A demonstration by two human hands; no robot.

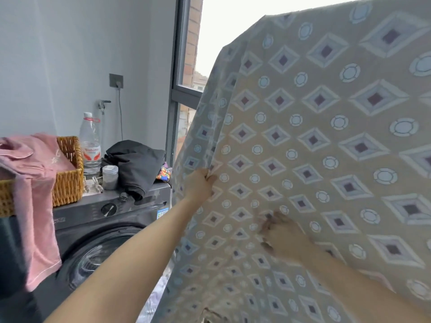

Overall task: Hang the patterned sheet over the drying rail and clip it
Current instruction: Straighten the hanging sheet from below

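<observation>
Sheet: the patterned sheet (326,148) fills the right side of your view, draped from above; its top and right run out of frame, so what it hangs from cannot be seen.
Left hand: your left hand (200,186) pinches a vertical fold at the sheet's left edge, fingers closed on the cloth.
Right hand: your right hand (283,238) is blurred against the sheet's face; fingers look spread and flat, but grip cannot be told.
Clips: metal clips (93,183) lie on the washing machine (105,220), small and hard to make out.
Left side: wicker basket (67,180) with pink cloth (35,206) hanging over it, partly cut off; plastic bottle (90,143) and dark garment (137,164) beside.
</observation>
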